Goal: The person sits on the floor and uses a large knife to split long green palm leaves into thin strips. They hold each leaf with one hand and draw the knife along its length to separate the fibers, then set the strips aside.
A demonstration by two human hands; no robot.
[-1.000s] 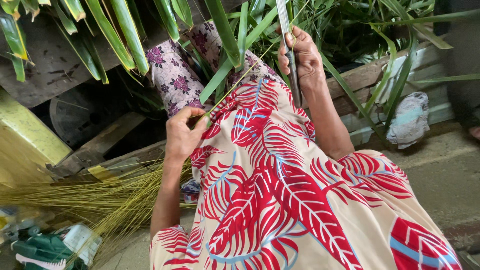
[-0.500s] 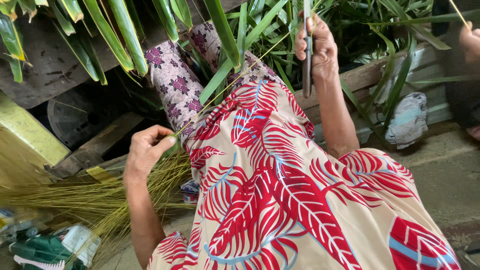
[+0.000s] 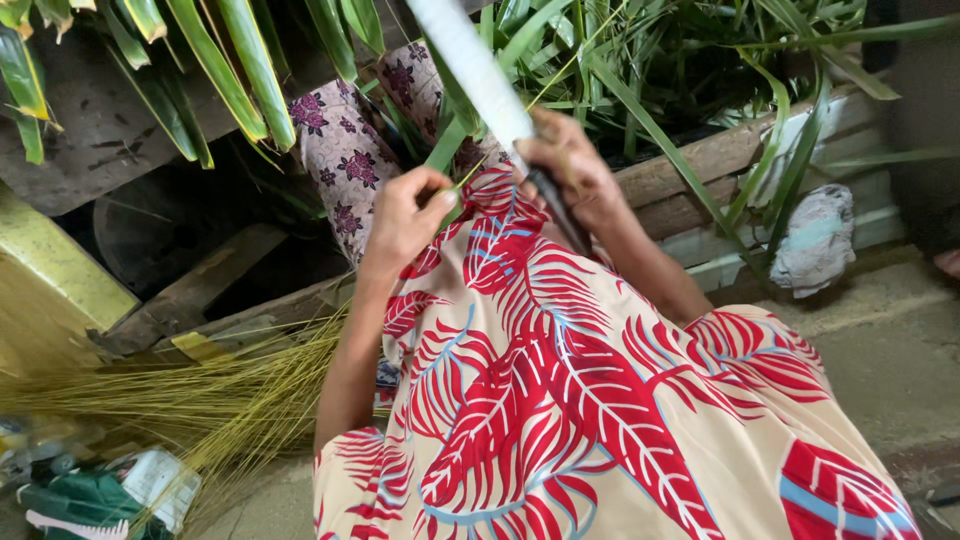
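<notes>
Green palm leaflet, head view: a long narrow blade, pinched at its lower end between the thumb and fingertips of the left hand. From that grip its long axis runs up and slightly right, into the mass of hanging green fronds at the top of the frame. A thin yellowish midrib shows just beside the pinch, slanting toward the right hand. The right hand is closed around the dark handle of a knife; the pale blade rises from the fist up and left, crossing just above the leaflet, so blade and leaflet lie at a shallow angle to one another. Whether the edge touches the leaflet cannot be told. The two hands are near each other above the red leaf-patterned cloth over the person's lap, the left lower and to the left, the right higher. The left hand is the nearer to the leaflet's held end; the knife lies to its right. On the floor at lower left, well apart from both hands, lies a bundle of thin yellow stripped ribs, long axis roughly level. Wooden boards run behind the right forearm, and a pale crumpled cloth hangs at their right end.
</notes>
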